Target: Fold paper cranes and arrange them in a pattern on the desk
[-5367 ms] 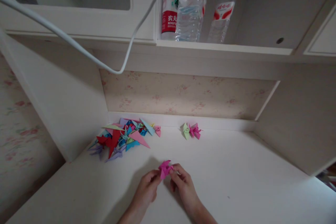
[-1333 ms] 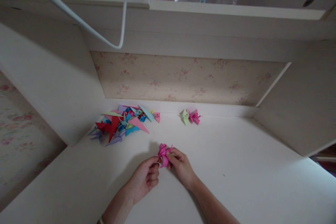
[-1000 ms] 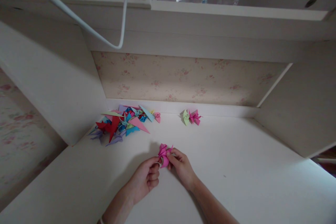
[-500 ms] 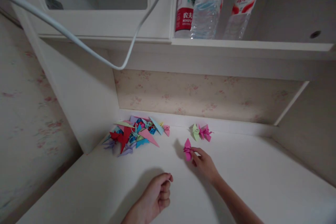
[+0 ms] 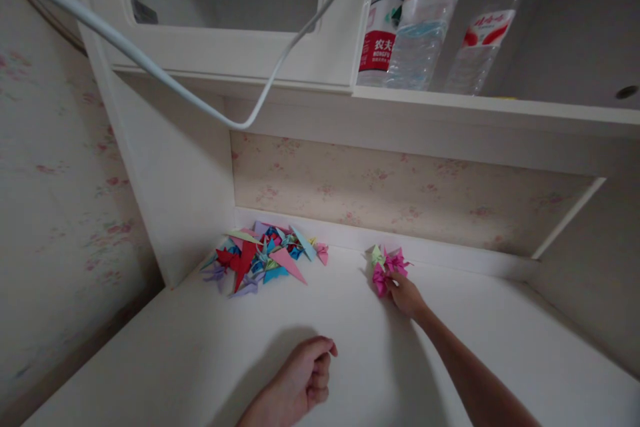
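Between its thumb and fingers, my right hand (image 5: 406,295) pinches a magenta origami crane (image 5: 379,280). That crane is right in front of a small group by the back wall, made up of a pale green origami crane (image 5: 377,257) and more magenta folded paper (image 5: 397,261). Lower in the view, my left hand (image 5: 311,375) hovers over the white desk (image 5: 210,347), its fingers curled into a loose fist with nothing visible in them. To the left lies a heap of colourful origami cranes (image 5: 265,260) in red, pink, blue and purple.
Overhead runs a white shelf (image 5: 475,107) holding clear plastic bottles (image 5: 417,40), beside a glass-fronted cabinet door (image 5: 225,50). A white cable (image 5: 165,83) hangs across the upper left. Side panels and a floral-papered wall (image 5: 350,180) enclose the desk.
My right hand has carried the magenta crane rightward and back, up to the small group. My left hand stays curled in nearly the same place. The camera view has tilted slightly.
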### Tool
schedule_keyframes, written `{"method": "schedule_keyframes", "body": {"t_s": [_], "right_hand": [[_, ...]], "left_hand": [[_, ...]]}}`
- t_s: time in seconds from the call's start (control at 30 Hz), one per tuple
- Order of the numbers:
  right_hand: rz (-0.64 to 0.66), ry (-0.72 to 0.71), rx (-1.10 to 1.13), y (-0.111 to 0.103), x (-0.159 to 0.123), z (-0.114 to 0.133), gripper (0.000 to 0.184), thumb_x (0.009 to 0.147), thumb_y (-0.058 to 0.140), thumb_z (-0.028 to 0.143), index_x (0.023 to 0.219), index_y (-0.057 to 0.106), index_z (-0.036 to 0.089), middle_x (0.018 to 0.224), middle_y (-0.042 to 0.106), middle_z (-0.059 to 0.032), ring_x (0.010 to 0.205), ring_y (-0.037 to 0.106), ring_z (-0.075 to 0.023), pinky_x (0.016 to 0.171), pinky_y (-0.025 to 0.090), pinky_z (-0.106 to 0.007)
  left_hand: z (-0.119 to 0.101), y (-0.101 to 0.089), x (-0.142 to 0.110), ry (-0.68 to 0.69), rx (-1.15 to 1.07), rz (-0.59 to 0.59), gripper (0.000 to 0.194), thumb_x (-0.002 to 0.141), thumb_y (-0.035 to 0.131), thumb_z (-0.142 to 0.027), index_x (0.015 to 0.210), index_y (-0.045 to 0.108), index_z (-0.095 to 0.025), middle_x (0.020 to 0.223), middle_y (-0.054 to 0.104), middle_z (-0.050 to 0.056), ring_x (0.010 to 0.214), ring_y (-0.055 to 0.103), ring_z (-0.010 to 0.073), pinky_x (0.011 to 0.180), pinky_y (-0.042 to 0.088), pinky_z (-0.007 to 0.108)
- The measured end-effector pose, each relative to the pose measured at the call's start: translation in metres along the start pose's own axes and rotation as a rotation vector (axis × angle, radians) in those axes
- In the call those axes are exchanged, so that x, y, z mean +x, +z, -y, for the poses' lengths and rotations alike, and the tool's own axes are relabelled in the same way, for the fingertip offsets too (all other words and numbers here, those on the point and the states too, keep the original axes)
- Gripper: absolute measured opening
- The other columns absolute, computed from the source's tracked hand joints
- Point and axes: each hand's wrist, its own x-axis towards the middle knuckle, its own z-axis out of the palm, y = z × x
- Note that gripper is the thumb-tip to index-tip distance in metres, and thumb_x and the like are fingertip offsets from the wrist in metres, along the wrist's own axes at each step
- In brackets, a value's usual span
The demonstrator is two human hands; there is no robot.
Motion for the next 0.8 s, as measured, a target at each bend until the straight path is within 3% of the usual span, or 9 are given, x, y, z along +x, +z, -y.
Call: {"method": "schedule_keyframes", "body": {"t_s": [0.47,0.67,0.8], "right_hand": [[0.037,0.069,0.105,0.001,0.003,-0.001,0.027,0.083,0.044,0.025,0.096,0.067,0.019,0.096,0.068,-0.0082,0.089,0.061,-0.0230,0.081,0.043,-0.032],[-0.017,0.160,0.293,-0.004,-0.013,0.001,0.043,0.079,0.044,0.028,0.118,0.057,0.016,0.106,0.064,-0.0114,0.066,0.063,-0.0176,0.063,0.048,-0.029],[-0.069,0.210,0.420,-0.012,-0.042,0.007,0.050,0.080,0.042,0.035,0.127,0.046,0.015,0.115,0.057,-0.0142,0.055,0.060,-0.0137,0.053,0.049,-0.029]], "left_hand": [[-0.002,-0.001,-0.003,0.002,0.038,0.055,0.014,0.072,0.058,-0.027,0.075,0.051,-0.015,0.052,0.019,-0.011,0.044,0.009,0.0049,0.044,0.007,0.022],[-0.002,-0.001,-0.003,0.011,0.039,0.071,0.015,0.071,0.060,-0.027,0.075,0.050,-0.016,0.052,0.019,-0.011,0.044,0.009,0.0046,0.044,0.006,0.022],[-0.004,0.001,-0.005,0.000,0.066,0.052,0.017,0.072,0.060,-0.029,0.075,0.050,-0.016,0.051,0.020,-0.012,0.042,0.010,0.0041,0.043,0.007,0.022]]}}
